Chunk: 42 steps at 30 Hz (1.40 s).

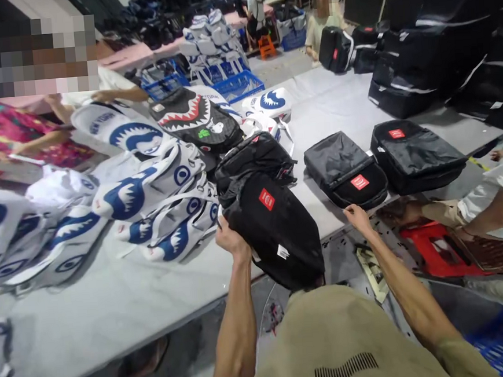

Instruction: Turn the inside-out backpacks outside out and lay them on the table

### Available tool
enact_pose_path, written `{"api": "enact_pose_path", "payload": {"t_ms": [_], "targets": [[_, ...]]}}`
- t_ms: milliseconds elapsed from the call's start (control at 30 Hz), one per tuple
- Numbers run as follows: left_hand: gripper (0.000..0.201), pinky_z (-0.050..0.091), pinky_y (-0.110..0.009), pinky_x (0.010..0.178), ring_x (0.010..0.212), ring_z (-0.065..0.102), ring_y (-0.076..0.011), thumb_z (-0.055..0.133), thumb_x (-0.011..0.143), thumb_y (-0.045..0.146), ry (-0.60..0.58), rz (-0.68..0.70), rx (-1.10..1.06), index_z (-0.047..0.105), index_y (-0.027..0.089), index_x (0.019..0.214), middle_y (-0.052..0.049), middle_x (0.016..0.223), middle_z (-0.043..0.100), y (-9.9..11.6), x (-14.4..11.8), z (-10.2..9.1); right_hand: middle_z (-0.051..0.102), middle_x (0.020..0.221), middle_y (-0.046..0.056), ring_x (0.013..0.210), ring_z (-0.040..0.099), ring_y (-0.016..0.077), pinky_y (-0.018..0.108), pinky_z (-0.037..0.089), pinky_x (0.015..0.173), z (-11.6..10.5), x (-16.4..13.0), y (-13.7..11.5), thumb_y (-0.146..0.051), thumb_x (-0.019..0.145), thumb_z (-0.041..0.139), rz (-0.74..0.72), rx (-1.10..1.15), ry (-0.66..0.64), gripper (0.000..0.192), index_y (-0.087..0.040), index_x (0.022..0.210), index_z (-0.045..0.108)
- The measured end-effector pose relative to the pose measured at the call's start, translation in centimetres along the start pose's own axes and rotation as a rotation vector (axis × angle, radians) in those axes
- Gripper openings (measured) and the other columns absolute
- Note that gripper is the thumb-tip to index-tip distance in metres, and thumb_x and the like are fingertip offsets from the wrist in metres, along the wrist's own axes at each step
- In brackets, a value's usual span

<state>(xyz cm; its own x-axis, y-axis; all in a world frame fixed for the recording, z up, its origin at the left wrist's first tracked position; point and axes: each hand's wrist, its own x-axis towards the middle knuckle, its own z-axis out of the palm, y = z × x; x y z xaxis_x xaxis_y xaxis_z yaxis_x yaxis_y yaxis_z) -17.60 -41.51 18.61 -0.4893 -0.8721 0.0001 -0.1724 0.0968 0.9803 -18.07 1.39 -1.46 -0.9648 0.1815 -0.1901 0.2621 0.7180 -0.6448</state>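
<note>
My left hand (233, 239) is closed on the left side of a black backpack (287, 226) with a red label and a small white tag. This backpack leans over the table's near edge, close to my body. My right hand (359, 218) reaches to the near edge of a second black backpack (339, 164), which lies flat with its red label facing up. The fingers of that hand are pinched together at its rim. Behind the first pack sits another black backpack (255, 159), partly hidden. A further black backpack (418, 152) lies flat to the right.
White-and-blue shark-face backpacks (170, 212) crowd the left of the white table (126, 314). A dark shark-mouth backpack (202, 120) is behind. Black bags (431, 40) are stacked at right. A person's arm (497, 210) is near a red stool (439, 249). Other people stand across the table.
</note>
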Motion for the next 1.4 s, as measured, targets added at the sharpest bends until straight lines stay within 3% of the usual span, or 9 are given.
{"api": "enact_pose_path", "payload": {"t_ms": [200,400,533,667,733,833,1033,1233,1400], "targets": [[0.041,0.048,-0.028,0.078,0.082,0.053,-0.0140,0.066,0.098,0.056,0.066,-0.029,-0.186,0.068,0.017,0.085,0.001,0.085,0.067,-0.6,-1.1,-1.9,0.084,0.104,0.009,0.098,0.074,0.0237,0.033,0.054,0.092,0.3,-6.0,-0.1,-0.042,0.094,0.058,-0.062,0.177,-0.179,0.031,-0.019,0.100,0.078],[0.050,0.052,-0.028,0.078,0.079,0.054,-0.0130,0.077,0.089,0.066,-0.052,-0.044,-0.466,0.072,0.016,0.087,0.002,0.083,0.066,1.5,-6.3,-0.9,0.083,0.104,0.012,0.099,0.074,0.0285,0.041,0.055,0.094,-3.7,-8.4,-1.8,-0.054,0.093,0.059,-0.108,0.273,-0.160,0.040,-0.020,0.101,0.078],[0.054,0.051,-0.027,0.080,0.081,0.056,-0.0139,0.076,0.093,0.069,-0.123,0.041,-0.435,0.077,0.015,0.093,0.000,0.085,0.070,1.7,-10.1,-0.4,0.083,0.111,0.012,0.105,0.073,0.0290,0.044,0.056,0.100,-6.9,-9.7,-6.8,-0.064,0.095,0.064,-0.204,0.441,-0.095,0.048,-0.020,0.110,0.079],[0.053,0.054,-0.030,0.093,0.096,0.066,-0.0192,0.067,0.101,0.067,-0.244,0.133,-0.366,0.081,0.016,0.106,-0.005,0.101,0.078,-0.6,-14.1,-0.6,0.081,0.124,0.012,0.115,0.073,0.0276,0.045,0.056,0.107,-8.8,-11.7,-14.0,-0.070,0.099,0.068,-0.298,0.618,-0.105,0.056,-0.021,0.126,0.078],[0.052,0.054,-0.031,0.097,0.101,0.068,-0.0212,0.064,0.103,0.067,-0.292,0.163,-0.311,0.080,0.017,0.107,-0.007,0.106,0.080,-1.8,-16.0,-1.2,0.081,0.127,0.011,0.117,0.073,0.0270,0.044,0.058,0.108,-9.0,-12.6,-16.8,-0.073,0.100,0.067,-0.341,0.663,-0.142,0.060,-0.022,0.130,0.077],[0.052,0.053,-0.032,0.098,0.101,0.069,-0.0219,0.062,0.105,0.067,-0.305,0.187,-0.261,0.080,0.018,0.109,-0.007,0.107,0.080,-2.9,-17.9,-2.6,0.080,0.122,0.009,0.113,0.073,0.0262,0.042,0.061,0.102,-8.6,-13.9,-19.1,-0.076,0.104,0.058,-0.361,0.665,-0.175,0.062,-0.022,0.128,0.078],[0.055,0.053,-0.034,0.103,0.109,0.071,-0.0244,0.059,0.105,0.070,-0.229,0.193,-0.187,0.079,0.019,0.116,-0.009,0.115,0.081,-3.7,-18.1,-5.5,0.079,0.133,0.009,0.119,0.073,0.0265,0.042,0.060,0.105,-7.8,-16.7,-20.5,-0.075,0.102,0.061,-0.341,0.699,-0.195,0.062,-0.023,0.134,0.074],[0.056,0.053,-0.037,0.102,0.105,0.070,-0.0256,0.057,0.105,0.072,-0.145,0.201,-0.118,0.079,0.020,0.109,-0.010,0.111,0.081,-4.7,-18.7,-7.3,0.078,0.102,0.006,0.097,0.072,0.0251,0.039,0.056,0.093,-7.5,-18.3,-22.7,-0.075,0.098,0.066,-0.321,0.621,-0.055,0.052,-0.024,0.105,0.067],[0.062,0.053,-0.042,0.106,0.111,0.071,-0.0300,0.056,0.102,0.077,-0.094,0.203,-0.052,0.078,0.020,0.113,-0.015,0.120,0.081,-5.6,-20.1,-7.6,0.078,0.097,0.004,0.091,0.072,0.0256,0.038,0.053,0.088,-7.6,-18.4,-22.8,-0.074,0.099,0.065,-0.341,0.521,-0.026,0.049,-0.027,0.107,0.067]]}}
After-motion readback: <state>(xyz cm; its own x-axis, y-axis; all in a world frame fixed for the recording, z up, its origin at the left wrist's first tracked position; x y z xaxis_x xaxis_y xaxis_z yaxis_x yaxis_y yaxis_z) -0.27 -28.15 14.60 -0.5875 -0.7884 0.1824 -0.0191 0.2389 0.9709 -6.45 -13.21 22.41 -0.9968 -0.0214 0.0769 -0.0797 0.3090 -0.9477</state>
